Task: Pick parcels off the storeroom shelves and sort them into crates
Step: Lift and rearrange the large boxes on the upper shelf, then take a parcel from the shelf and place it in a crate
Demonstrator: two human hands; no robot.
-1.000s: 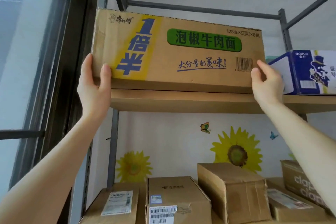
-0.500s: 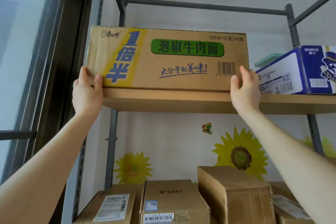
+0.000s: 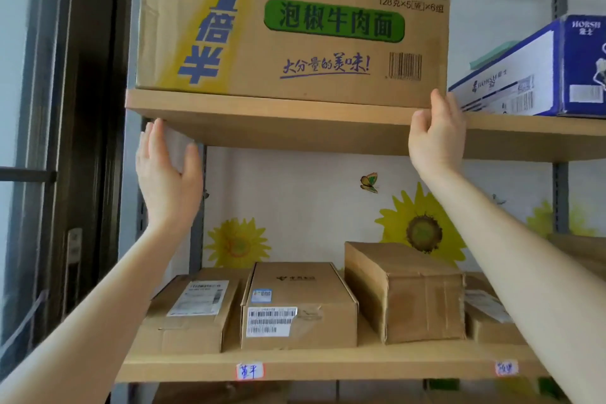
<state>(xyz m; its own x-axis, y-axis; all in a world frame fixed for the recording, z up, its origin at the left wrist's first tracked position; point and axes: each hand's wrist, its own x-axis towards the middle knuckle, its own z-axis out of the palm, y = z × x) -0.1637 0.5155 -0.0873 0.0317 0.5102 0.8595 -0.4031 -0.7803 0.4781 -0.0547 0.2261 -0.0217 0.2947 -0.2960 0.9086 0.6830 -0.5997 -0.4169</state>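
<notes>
Now your right hand (image 3: 436, 138), fingers straight, seemingly steadies the noodle carton (image 3: 295, 43) by its corner at the front edge of the shelf (image 3: 295, 116), while your left hand (image 3: 167, 174) hovers empty and unclenched below.

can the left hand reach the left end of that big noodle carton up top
Probably yes. The left hand is open just below the left corner of the shelf board, not touching the carton; it need only rise past the board edge.

I count 1 long brown printed cardboard carton (image 3: 295, 43), 1 blue-and-white cardboard box (image 3: 531, 75), 4 plain brown cardboard parcels (image 3: 298, 305) clearly showing, and 2 handwritten white shelf labels (image 3: 250, 371).
</notes>
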